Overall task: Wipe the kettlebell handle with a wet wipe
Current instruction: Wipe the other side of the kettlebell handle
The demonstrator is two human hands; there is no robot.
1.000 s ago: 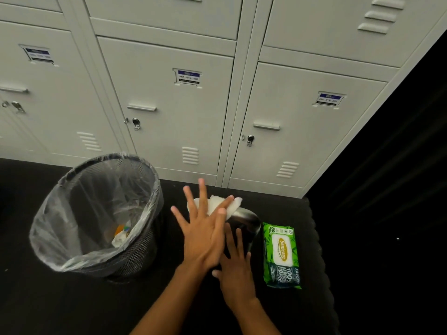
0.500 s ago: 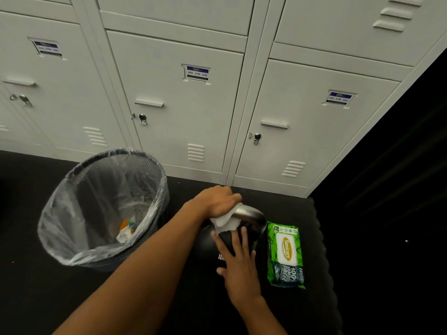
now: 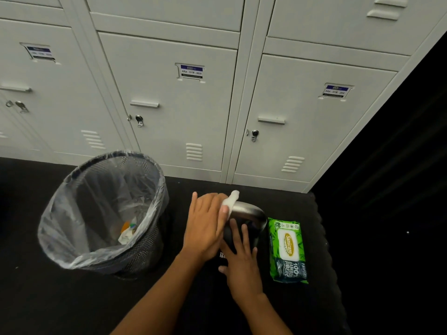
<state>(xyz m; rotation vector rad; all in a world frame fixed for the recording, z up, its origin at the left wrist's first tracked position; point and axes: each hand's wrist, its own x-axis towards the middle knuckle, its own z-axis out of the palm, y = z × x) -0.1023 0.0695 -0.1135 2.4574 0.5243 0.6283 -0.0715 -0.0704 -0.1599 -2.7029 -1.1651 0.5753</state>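
Behind your 2 hands stand grey metal lockers [image 3: 169, 112], one labelled "ARA - GYM - 0028". Left of your left grip [image 3: 205, 226] sits a black mesh bin [image 3: 101, 213]. That grip presses a crumpled white wet wipe [image 3: 231, 201] on the curved steel kettlebell handle [image 3: 249, 211], which runs rightward; your right grip [image 3: 242, 264] lies flat, steadying the body. Just right lies a green "Sanicare 100% Bamboo Fibers" pack [image 3: 287, 250].
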